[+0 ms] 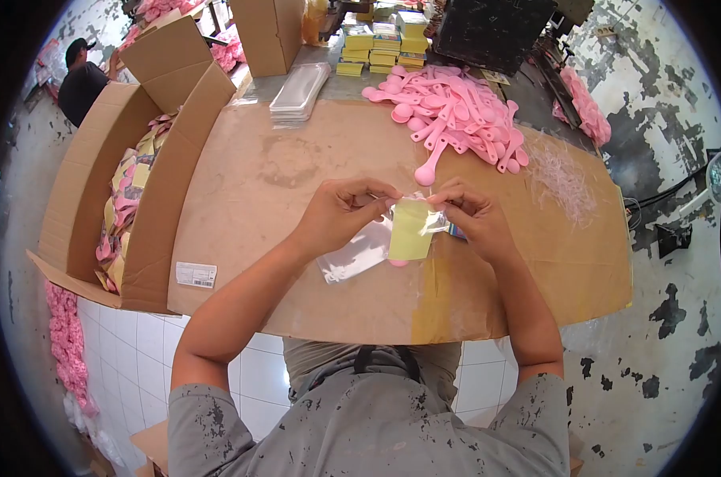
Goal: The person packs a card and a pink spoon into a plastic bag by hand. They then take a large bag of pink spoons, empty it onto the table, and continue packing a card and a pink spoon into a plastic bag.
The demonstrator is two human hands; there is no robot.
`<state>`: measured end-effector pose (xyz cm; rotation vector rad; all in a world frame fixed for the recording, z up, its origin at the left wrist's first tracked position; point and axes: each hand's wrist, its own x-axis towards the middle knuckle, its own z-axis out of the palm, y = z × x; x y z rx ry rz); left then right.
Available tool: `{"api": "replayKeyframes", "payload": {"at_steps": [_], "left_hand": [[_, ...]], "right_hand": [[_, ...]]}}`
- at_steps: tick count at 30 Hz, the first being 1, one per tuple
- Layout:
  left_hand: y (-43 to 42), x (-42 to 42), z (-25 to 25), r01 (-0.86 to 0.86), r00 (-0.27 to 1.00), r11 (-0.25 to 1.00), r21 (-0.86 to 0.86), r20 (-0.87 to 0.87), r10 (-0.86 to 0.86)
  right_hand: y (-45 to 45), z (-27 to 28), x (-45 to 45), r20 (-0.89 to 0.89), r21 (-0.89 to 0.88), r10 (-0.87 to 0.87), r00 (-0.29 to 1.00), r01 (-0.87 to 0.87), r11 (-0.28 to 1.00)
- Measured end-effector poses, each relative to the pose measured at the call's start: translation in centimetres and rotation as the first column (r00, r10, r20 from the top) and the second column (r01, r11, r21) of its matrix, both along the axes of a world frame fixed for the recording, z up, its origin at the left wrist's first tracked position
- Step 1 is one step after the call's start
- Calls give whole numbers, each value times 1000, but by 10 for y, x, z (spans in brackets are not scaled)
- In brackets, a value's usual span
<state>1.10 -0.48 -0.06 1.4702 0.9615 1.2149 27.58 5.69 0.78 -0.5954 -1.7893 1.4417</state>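
Note:
Between my two hands hangs a clear plastic bag with a yellow card (410, 230) inside it. My left hand (354, 208) pinches the bag's upper left corner. At the upper right corner, my right hand (468, 215) pinches it between thumb and fingers. A bit of pink (398, 262) shows below the card's lower edge. Under and left of the card, a clear plastic bag (360, 256) lies on the cardboard sheet. Just beyond my hands is a pile of pink spoons (456, 107), with one spoon (427, 172) lying nearest to them.
At the left stands an open cardboard box (149, 230) with packed pink and yellow items. Clear bags (299, 91) are stacked at the back, near stacks of cards (376, 44). Plastic strips (567, 179) lie on the right of the cardboard sheet (257, 191). Another person (82, 83) is far left.

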Motion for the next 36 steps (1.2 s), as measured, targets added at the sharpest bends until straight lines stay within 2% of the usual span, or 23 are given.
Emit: {"api": "replayKeyframes", "payload": {"at_steps": [4,7,13,16,18,24,28,30,32,34,36], "left_hand": [[2,0,-4,11,1000,1000,-24,-13,-12],[2,0,-6,-1,999,1000,-13,48,2],[-1,5,-2,-25,999,993,-113,22,28],[0,8,-2,-28,996,984,-174,74,42],[1,7,-2,-21,996,985,-171,85,36],[1,6,-1,-19,988,990,-141,152,41],[-3,10,10,-85,976,993,-79,195,99],[-5,14,11,-97,982,995,-23,158,99],[-6,12,13,14,999,998,-60,49,-11],[-5,-6,18,214,964,953,-216,-111,-242],[-1,-23,28,60,995,987,-151,-66,-71]], "right_hand": [[2,1,4,3,-1,14,1000,-14,1000],[3,1,7,-16,-41,41,999,-41,998],[0,-4,4,20,-132,29,999,-26,991],[1,-2,5,55,-195,33,998,-22,981],[0,1,6,113,-180,23,993,-2,984],[-17,12,-11,-37,-149,-7,999,1,989],[-12,4,-5,90,-138,83,993,-70,988],[-8,8,-2,123,-116,71,990,-56,992],[-8,12,-4,33,-116,55,998,-51,992],[-5,14,-4,-24,-91,3,1000,-5,996],[5,14,7,-50,-44,-89,995,87,995]]}}
